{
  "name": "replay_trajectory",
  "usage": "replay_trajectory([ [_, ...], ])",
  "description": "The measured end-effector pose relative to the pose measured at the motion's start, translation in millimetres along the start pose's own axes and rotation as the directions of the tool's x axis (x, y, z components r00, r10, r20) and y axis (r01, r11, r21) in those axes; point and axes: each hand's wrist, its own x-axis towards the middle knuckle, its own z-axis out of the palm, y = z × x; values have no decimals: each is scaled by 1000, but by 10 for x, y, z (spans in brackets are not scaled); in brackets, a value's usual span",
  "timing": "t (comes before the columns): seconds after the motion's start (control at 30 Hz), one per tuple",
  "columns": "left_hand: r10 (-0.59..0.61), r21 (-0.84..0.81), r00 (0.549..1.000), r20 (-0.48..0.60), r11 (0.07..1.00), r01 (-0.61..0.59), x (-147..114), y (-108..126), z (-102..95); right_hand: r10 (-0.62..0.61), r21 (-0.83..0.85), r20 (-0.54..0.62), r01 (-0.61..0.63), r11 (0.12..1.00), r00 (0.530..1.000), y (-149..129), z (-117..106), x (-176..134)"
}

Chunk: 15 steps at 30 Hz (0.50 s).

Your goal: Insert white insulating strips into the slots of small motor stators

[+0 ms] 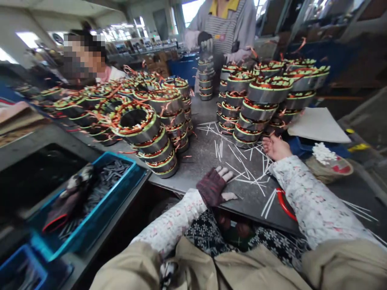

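My left hand (215,186), in a dark fingerless glove, lies at the table's front edge with its fingers stretched out and nothing in them. Thin white strips (242,161) are scattered on the table beyond it. My right hand (276,148) is bare, palm partly up with fingers loosely bent, beside the foot of a stack of motor stators (256,110). I see nothing in it; whether its fingertips touch the stack I cannot tell. Another stator stack (145,139), wound with copper wire, leans at the left. A red curved handle (286,204) shows by my right forearm.
A blue bin (121,193) of small dark pieces holds a glove (62,205). At the right are a white sheet (319,125) and a bag of white bits (328,163). A co-worker (225,36) stands across the table behind a stator stack; another person (87,56) is at the left.
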Motion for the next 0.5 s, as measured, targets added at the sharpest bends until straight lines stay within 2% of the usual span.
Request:
replay_trajectory([
  [0.1, -47, -46, 998, -40, 998, 46, 34, 62, 17, 63, -190, 22, -58, 980, 998, -33, 10, -39],
  [0.27, -84, -58, 994, -76, 995, 80, 4, 52, -2, 91, -418, 79, -50, 907, 993, 84, 38, -245],
  [0.4, -54, -26, 985, -161, 998, 51, 5, 26, 19, 108, -493, 166, -13, 870, 980, 303, 113, -499],
  [0.5, 10, 25, 966, -259, 1000, -3, -10, 22, 38, 111, -496, 261, 34, 868, 959, 518, 302, -702],
])
